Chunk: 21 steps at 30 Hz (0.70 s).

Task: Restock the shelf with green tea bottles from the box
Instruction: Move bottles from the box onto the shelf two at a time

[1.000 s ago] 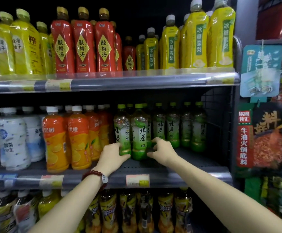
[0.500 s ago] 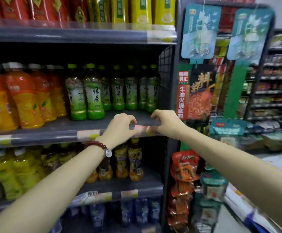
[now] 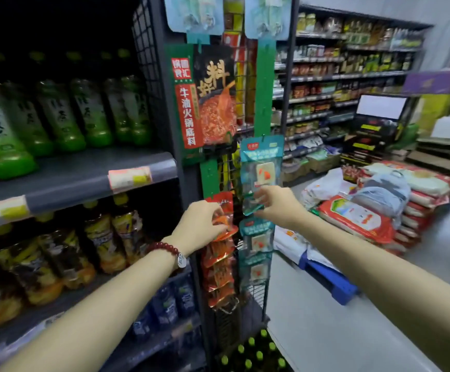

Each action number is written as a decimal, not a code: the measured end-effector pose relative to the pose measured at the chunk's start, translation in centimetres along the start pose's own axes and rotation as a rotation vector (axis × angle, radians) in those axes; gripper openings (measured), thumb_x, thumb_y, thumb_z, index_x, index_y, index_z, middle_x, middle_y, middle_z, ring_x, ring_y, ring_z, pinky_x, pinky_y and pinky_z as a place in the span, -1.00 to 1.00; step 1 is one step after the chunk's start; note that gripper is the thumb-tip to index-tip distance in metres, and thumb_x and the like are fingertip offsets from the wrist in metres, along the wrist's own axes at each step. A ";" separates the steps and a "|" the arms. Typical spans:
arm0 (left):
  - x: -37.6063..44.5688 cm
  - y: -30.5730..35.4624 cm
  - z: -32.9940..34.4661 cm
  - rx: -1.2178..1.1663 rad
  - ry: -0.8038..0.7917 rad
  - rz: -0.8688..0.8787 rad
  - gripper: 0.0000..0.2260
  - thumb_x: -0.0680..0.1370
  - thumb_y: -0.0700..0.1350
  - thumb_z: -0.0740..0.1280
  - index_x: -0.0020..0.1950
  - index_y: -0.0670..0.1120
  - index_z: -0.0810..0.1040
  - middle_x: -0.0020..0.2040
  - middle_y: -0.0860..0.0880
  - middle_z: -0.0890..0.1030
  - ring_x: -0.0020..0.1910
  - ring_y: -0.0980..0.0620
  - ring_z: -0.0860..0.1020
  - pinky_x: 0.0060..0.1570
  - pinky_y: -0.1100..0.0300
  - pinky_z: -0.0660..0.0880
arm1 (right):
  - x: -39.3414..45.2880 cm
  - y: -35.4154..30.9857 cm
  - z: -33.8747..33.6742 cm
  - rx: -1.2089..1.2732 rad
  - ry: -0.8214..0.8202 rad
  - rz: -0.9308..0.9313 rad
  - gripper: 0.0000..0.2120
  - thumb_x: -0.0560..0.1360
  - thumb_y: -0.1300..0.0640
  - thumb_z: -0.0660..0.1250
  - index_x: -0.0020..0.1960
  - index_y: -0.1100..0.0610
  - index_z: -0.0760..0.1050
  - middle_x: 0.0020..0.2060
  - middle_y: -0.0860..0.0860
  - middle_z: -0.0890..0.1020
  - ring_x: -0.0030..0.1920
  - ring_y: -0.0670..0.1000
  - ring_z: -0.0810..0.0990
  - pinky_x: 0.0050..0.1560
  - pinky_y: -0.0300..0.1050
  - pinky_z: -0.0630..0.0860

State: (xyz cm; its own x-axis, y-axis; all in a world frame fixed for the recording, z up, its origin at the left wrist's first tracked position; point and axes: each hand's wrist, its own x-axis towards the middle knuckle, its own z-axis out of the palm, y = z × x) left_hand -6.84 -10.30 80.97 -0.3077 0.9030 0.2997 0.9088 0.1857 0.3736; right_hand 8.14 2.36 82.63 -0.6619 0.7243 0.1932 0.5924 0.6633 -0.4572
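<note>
Green tea bottles (image 3: 57, 116) with green bases stand in rows on the grey middle shelf (image 3: 71, 178) at the left. Several green bottle caps (image 3: 250, 355) show low down at the foot of the shelf's end; the box around them is too dark to make out. My left hand (image 3: 202, 224), with a red bead bracelet on its wrist, hovers in front of hanging red packets (image 3: 218, 264), its fingers loosely curled and holding nothing. Over by the hanging teal packets (image 3: 256, 240), my right hand (image 3: 275, 202) is also loosely curled and holds nothing.
A wire rack on the shelf's end carries hot-pot sauce packs (image 3: 205, 103). Yellow-orange drink bottles (image 3: 105, 237) fill the lower shelf. Rice bags (image 3: 352, 216) are stacked on a blue pallet (image 3: 334, 285) to the right. Grey floor (image 3: 326, 331) lies between, with stocked shelves behind.
Both hands let go of the green tea bottles, left the shelf and moved right and down to the hanging packets. My view swung right towards the aisle.
</note>
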 end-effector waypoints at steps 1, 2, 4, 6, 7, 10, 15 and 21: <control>-0.2 0.1 1.7 -0.021 -0.033 0.005 -0.76 0.44 -0.05 0.40 0.04 -0.14 0.62 0.00 -0.08 0.63 0.03 -0.04 0.56 0.02 0.15 0.46 | -0.9 1.3 0.8 0.012 -0.012 0.043 -0.58 0.43 0.13 0.44 0.26 0.19 0.50 0.13 0.13 0.62 0.18 0.14 0.56 0.13 -0.08 0.48; -0.5 0.1 3.4 -0.039 -0.063 0.009 -0.76 0.44 -0.06 0.40 0.04 -0.14 0.62 0.00 -0.08 0.64 0.03 -0.04 0.56 0.01 0.16 0.45 | -1.8 2.7 1.8 0.014 -0.024 0.084 -0.59 0.44 0.13 0.44 0.26 0.19 0.50 0.13 0.13 0.62 0.17 0.13 0.57 0.12 -0.09 0.47; -1.1 0.3 6.8 -0.067 -0.111 0.008 -0.77 0.44 -0.07 0.40 0.04 -0.15 0.62 -0.01 -0.09 0.65 0.03 -0.04 0.57 0.00 0.15 0.47 | -3.5 5.5 3.9 0.012 -0.038 0.152 -0.60 0.43 0.13 0.43 0.24 0.17 0.51 0.11 0.13 0.64 0.13 0.13 0.59 0.09 -0.10 0.48; -1.4 0.5 10.3 -0.106 -0.145 0.002 -0.76 0.45 -0.07 0.40 0.06 -0.14 0.61 0.01 -0.09 0.65 0.04 -0.05 0.58 0.00 0.15 0.49 | -4.8 8.2 6.1 0.028 -0.046 0.196 -0.62 0.42 0.14 0.44 0.21 0.19 0.53 0.07 0.15 0.65 0.09 0.13 0.60 0.07 -0.09 0.51; -1.6 0.6 12.1 -0.119 -0.166 0.001 -0.74 0.45 -0.06 0.40 0.09 -0.14 0.60 0.03 -0.09 0.64 0.06 -0.06 0.58 -0.01 0.18 0.48 | -5.4 9.4 7.2 0.036 -0.049 0.214 -0.63 0.41 0.16 0.44 0.20 0.21 0.53 0.06 0.16 0.65 0.07 0.13 0.61 0.06 -0.08 0.51; -2.1 0.6 18.1 -0.126 -0.208 0.004 -0.74 0.46 -0.06 0.39 0.10 -0.14 0.60 0.05 -0.11 0.65 0.04 -0.06 0.58 -0.05 0.20 0.44 | -7.0 13.3 10.8 0.046 -0.044 0.270 -0.63 0.41 0.21 0.43 0.19 0.25 0.53 0.05 0.18 0.64 -0.01 0.09 0.59 -0.02 -0.17 0.45; -2.8 -0.8 29.0 -0.149 -0.240 0.002 -0.74 0.44 -0.04 0.39 0.06 -0.14 0.61 0.01 -0.10 0.65 0.03 -0.06 0.58 -0.02 0.16 0.47 | -8.3 21.7 18.3 0.090 -0.049 0.370 -0.62 0.40 0.18 0.43 0.21 0.20 0.53 0.05 0.14 0.64 0.07 0.11 0.61 -0.09 -0.25 0.39; -5.8 -5.8 43.1 -0.172 -0.293 -0.032 -0.80 0.42 -0.05 0.40 -0.02 -0.10 0.62 -0.05 -0.07 0.67 -0.03 -0.04 0.60 -0.04 0.11 0.54 | -10.3 30.5 30.2 0.115 -0.085 0.450 -0.59 0.45 0.17 0.43 0.27 0.20 0.49 0.12 0.14 0.60 0.13 0.10 0.58 0.12 -0.12 0.50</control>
State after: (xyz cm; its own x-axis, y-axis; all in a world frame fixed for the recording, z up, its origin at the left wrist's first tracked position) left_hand 1.79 0.03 39.22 -0.2185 0.9754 0.0302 0.8314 0.1699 0.5291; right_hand 19.21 9.43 40.48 -0.3892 0.9138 -0.1159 0.7773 0.2582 -0.5737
